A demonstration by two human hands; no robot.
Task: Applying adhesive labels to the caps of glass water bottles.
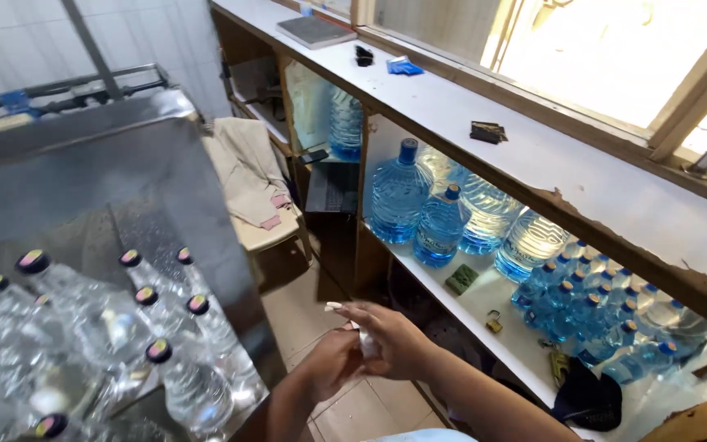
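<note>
My two hands meet low in the middle of the view, over the tiled floor. My right hand (393, 337) is held flat, its fingers stretched to the left. My left hand (329, 366) is curled against the right palm. A small white bit (367, 342) shows between them; I cannot tell what it is or which hand holds it. Just left of my hands, several clear filled bottles (165, 336) with dark caps stand packed together on a steel table (124, 164).
A white shelf (452, 299) on the right holds big blue water bottles (400, 192), several small blue-capped bottles (599, 315), a green object (461, 279) and a padlock (494, 322). Above it is a white counter (533, 164) under a window. A cloth-draped chair (255, 184) stands behind.
</note>
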